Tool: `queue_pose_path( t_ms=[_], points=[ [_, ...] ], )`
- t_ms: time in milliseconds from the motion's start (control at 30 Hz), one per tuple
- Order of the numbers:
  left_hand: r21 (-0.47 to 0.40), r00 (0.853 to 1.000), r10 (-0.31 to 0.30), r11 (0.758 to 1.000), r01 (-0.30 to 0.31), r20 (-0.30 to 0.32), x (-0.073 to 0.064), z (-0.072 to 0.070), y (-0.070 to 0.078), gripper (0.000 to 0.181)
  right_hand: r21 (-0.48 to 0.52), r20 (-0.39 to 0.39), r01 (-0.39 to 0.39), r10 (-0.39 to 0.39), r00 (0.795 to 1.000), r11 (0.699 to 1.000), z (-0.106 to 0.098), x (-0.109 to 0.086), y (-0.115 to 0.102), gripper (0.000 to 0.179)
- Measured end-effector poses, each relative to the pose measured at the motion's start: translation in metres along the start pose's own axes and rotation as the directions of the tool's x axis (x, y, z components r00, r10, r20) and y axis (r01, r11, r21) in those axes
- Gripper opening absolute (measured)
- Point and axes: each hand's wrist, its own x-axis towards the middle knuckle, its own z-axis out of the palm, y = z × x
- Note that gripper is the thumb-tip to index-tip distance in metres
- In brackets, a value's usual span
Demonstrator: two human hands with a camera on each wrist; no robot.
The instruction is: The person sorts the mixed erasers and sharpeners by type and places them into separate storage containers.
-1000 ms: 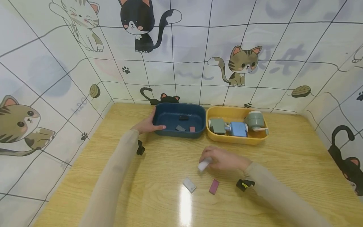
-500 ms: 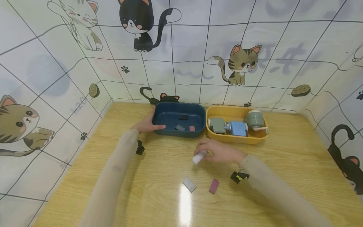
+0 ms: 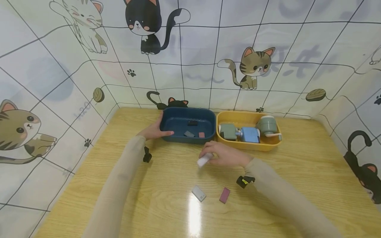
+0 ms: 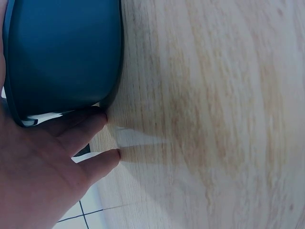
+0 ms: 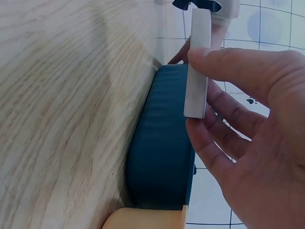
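My right hand (image 3: 226,156) pinches a slim white rectangular block (image 3: 204,160) between thumb and fingers, in front of a dark blue bin (image 3: 181,138). In the right wrist view the white block (image 5: 197,90) stands on end, overlapping the bin's outer wall (image 5: 159,143). At the bin's left end, my left hand (image 3: 153,131) holds it, thumb over the front rim and fingers along the outside. The left wrist view shows two fingertips low by the bin's wall (image 4: 66,52). Inside lie a black block (image 3: 192,123), a grey block (image 3: 189,134) and a pink block (image 3: 201,135).
On the wooden table (image 3: 166,188) lie a light grey block (image 3: 198,193) and a purplish-pink block (image 3: 224,195). A yellow bin (image 3: 244,145) beside the blue one holds green toy-like pieces (image 3: 267,125) and a blue one (image 3: 250,135). A cat-print cloth (image 3: 202,76) stands behind.
My right hand has carried the white block left and away from me, closer to the blue bin's front. My left hand keeps its place on the bin.
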Motion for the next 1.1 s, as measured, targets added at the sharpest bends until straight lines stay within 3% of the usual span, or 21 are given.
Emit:
queue_pose_path(
  t_ms=[500,900,1100],
  points=[
    [0.008,1.000,0.001,1.000,-0.001,-0.003,0.000,-0.001,-0.001,0.118,0.014,-0.022,0.017,-0.017,1.000,1.000,-0.006,0.017,0.011,0.030],
    [-0.008,1.000,0.025,1.000,-0.025,-0.020,-0.001,0.000,0.002,0.116,0.016,-0.035,-0.046,0.046,0.998,0.999,-0.013,0.031,0.013,0.029],
    [-0.007,1.000,0.016,1.000,-0.016,-0.004,0.000,0.000,0.001,0.117,-0.012,-0.047,-0.043,0.042,0.998,0.999,-0.014,0.037,0.015,0.029]
  ],
)
